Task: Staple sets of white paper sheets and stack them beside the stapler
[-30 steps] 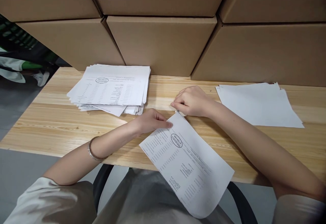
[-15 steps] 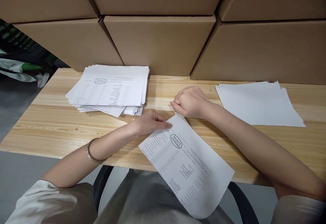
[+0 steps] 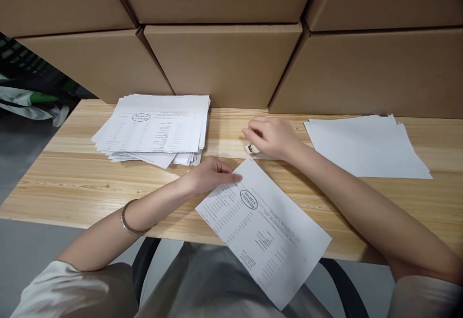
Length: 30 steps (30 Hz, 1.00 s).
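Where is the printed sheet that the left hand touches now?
In the head view, the printed sheet lies slanted at the table's near edge, centre-right, overhanging it, with the left hand on its upper-left corner.

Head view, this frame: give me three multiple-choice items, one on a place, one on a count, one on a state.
1. Where does the stack of printed sheets lie?
A. on the table's left part
B. on the person's lap
C. on top of a box

2. How many paper piles, apart from the single sheet, lie on the table?
A. none
B. two
C. five

3. What is the left hand doing?
A. hanging in the air
B. resting on the printed sheet's upper corner
C. gripping the bracelet

Answers: 1 A, it sits left, before the cardboard boxes. 2 B, the printed stack and the blank sheets at right. 3 B, its fingers lie on the corner; the right hand holds a small object beyond.
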Each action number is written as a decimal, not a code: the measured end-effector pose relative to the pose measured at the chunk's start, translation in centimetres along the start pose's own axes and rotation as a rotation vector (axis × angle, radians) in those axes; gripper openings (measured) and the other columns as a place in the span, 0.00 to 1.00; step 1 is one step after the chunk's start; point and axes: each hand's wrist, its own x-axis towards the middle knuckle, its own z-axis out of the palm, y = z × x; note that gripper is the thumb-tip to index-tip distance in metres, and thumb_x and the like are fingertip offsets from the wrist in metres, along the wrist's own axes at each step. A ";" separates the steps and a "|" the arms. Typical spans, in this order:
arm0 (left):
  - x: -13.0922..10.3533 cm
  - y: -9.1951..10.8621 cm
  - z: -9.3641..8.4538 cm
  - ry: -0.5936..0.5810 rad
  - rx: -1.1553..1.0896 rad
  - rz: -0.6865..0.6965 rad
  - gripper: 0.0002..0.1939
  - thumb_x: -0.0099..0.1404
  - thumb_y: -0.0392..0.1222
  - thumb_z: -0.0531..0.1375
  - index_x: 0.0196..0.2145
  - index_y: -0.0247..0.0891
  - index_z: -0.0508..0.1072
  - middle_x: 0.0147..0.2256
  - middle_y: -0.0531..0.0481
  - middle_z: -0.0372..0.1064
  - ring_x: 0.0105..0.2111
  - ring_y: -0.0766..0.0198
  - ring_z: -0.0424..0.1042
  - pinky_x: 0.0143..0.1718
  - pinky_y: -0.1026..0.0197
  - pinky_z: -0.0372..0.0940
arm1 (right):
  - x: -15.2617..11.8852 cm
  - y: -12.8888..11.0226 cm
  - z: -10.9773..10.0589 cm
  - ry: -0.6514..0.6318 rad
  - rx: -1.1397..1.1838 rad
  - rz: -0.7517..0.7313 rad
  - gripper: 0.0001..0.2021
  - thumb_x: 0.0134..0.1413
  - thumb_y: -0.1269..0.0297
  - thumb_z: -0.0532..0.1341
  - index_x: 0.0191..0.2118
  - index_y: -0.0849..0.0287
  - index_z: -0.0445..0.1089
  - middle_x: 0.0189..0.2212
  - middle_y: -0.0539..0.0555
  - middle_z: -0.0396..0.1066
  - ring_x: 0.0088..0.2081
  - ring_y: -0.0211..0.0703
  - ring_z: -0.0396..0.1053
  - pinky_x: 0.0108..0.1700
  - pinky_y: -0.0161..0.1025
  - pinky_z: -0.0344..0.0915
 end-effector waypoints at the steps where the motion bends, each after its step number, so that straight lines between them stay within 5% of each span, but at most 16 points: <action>1: 0.0 0.0 0.0 -0.004 -0.002 0.006 0.15 0.58 0.51 0.67 0.30 0.35 0.82 0.32 0.43 0.80 0.28 0.61 0.76 0.29 0.63 0.66 | 0.1 0.1 0.3 0.041 -0.014 0.026 0.20 0.63 0.55 0.49 0.23 0.58 0.61 0.26 0.53 0.67 0.27 0.38 0.57 0.29 0.39 0.45; 10: -0.2 -0.1 0.0 0.009 -0.041 0.010 0.14 0.59 0.51 0.67 0.30 0.35 0.83 0.33 0.43 0.80 0.29 0.59 0.78 0.32 0.61 0.68 | 0.8 1.0 2.3 0.109 -0.052 -0.115 0.22 0.66 0.60 0.45 0.20 0.57 0.60 0.20 0.55 0.65 0.32 0.45 0.59 0.39 0.43 0.54; 15: -0.3 -0.5 -0.1 0.026 -0.137 0.059 0.14 0.60 0.49 0.67 0.31 0.34 0.83 0.34 0.42 0.81 0.30 0.61 0.78 0.33 0.62 0.69 | 0.5 0.3 -0.6 0.156 0.088 -0.090 0.17 0.65 0.56 0.50 0.30 0.59 0.67 0.32 0.57 0.71 0.36 0.46 0.63 0.43 0.44 0.57; 17: -0.4 -0.5 -0.1 0.068 -0.217 0.108 0.13 0.61 0.48 0.67 0.32 0.34 0.83 0.35 0.42 0.81 0.32 0.62 0.78 0.35 0.62 0.70 | -0.1 0.5 -3.3 -0.011 0.305 0.018 0.20 0.65 0.50 0.50 0.31 0.58 0.70 0.32 0.56 0.73 0.35 0.45 0.67 0.42 0.43 0.60; 20: -0.6 -0.3 0.0 0.171 -0.381 0.172 0.12 0.60 0.47 0.68 0.29 0.34 0.82 0.33 0.44 0.80 0.32 0.62 0.78 0.36 0.62 0.70 | -1.7 2.3 -7.5 -0.492 0.576 0.202 0.26 0.61 0.40 0.53 0.33 0.57 0.77 0.35 0.57 0.76 0.38 0.49 0.72 0.43 0.45 0.65; 22: -0.6 -0.1 0.3 0.214 -0.468 0.190 0.12 0.61 0.47 0.68 0.28 0.35 0.81 0.31 0.46 0.80 0.30 0.63 0.77 0.36 0.62 0.70 | -3.2 4.2 -9.4 -0.714 0.611 0.264 0.20 0.56 0.42 0.61 0.37 0.53 0.79 0.40 0.56 0.77 0.42 0.51 0.72 0.45 0.45 0.66; 24: -0.6 0.0 0.5 0.230 -0.513 0.204 0.11 0.62 0.47 0.67 0.29 0.35 0.81 0.30 0.47 0.79 0.30 0.65 0.76 0.36 0.63 0.70 | -4.8 6.3 -10.1 -0.801 0.658 0.361 0.16 0.51 0.48 0.67 0.40 0.52 0.79 0.42 0.55 0.77 0.43 0.51 0.73 0.46 0.45 0.67; 26: -0.4 -0.1 0.8 0.246 -0.545 0.223 0.12 0.62 0.47 0.66 0.30 0.35 0.81 0.30 0.47 0.79 0.30 0.65 0.76 0.37 0.63 0.70 | -6.3 7.9 -9.7 -0.710 0.746 0.459 0.14 0.47 0.51 0.70 0.38 0.53 0.78 0.39 0.55 0.76 0.42 0.50 0.73 0.46 0.45 0.68; 30: 0.3 -0.5 1.2 0.280 -0.576 0.255 0.14 0.63 0.48 0.65 0.30 0.34 0.80 0.32 0.46 0.80 0.33 0.65 0.77 0.40 0.62 0.70 | -7.9 8.8 -7.6 -0.311 0.759 0.558 0.16 0.42 0.49 0.71 0.31 0.55 0.74 0.29 0.54 0.73 0.33 0.46 0.71 0.40 0.45 0.69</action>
